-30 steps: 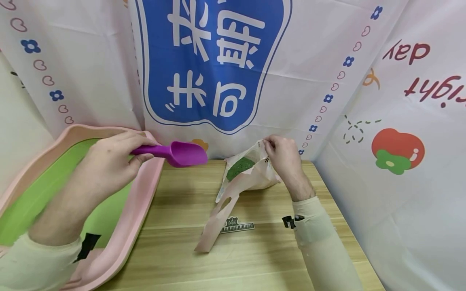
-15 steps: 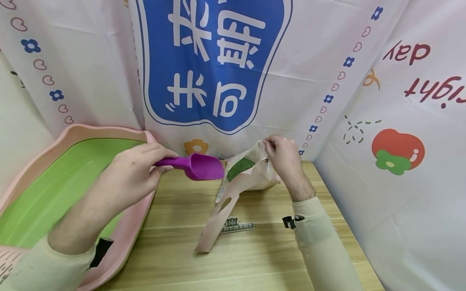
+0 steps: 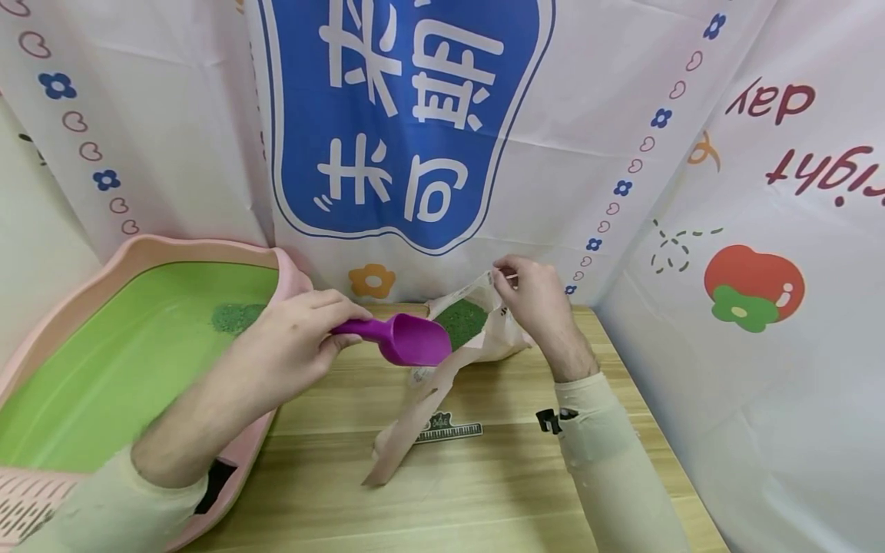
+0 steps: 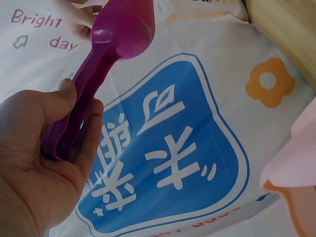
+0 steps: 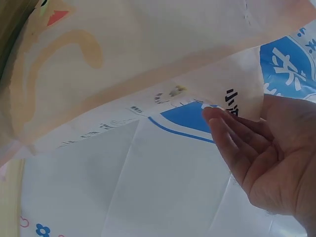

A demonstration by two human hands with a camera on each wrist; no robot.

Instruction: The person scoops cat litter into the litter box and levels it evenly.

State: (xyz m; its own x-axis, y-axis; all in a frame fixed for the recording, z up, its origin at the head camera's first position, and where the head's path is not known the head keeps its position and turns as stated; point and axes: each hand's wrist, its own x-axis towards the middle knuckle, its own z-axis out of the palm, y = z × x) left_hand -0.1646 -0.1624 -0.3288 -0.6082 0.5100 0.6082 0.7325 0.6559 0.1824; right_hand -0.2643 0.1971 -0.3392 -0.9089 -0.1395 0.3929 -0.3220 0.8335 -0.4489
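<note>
A purple scoop (image 3: 418, 342) is gripped by its handle in my left hand (image 3: 286, 349); in the left wrist view thumb and fingers wrap the handle (image 4: 81, 101). Its blade overlaps the mouth of a pale pink bag (image 3: 503, 338) that holds green granules (image 3: 462, 316). My right hand (image 3: 542, 303) pinches the bag's upper edge at the far side, holding the mouth apart. The right wrist view shows the bag's printed side (image 5: 163, 44) beside my fingers (image 5: 244, 143). A long torn strip of the bag (image 3: 408, 434) hangs toward the front.
At left stands a pink litter tray (image 3: 200, 244) with a green floor (image 3: 138, 353) and a small heap of green granules (image 3: 236, 316). A flat piano-key-patterned strip (image 3: 449, 432) lies on the wooden table (image 3: 332, 476). Printed cloth (image 3: 574, 92) hangs behind.
My left hand has carried the scoop right and down to the bag's mouth, uncovering the green heap in the tray. My right hand stays at the bag's edge, and the mouth shows more granules.
</note>
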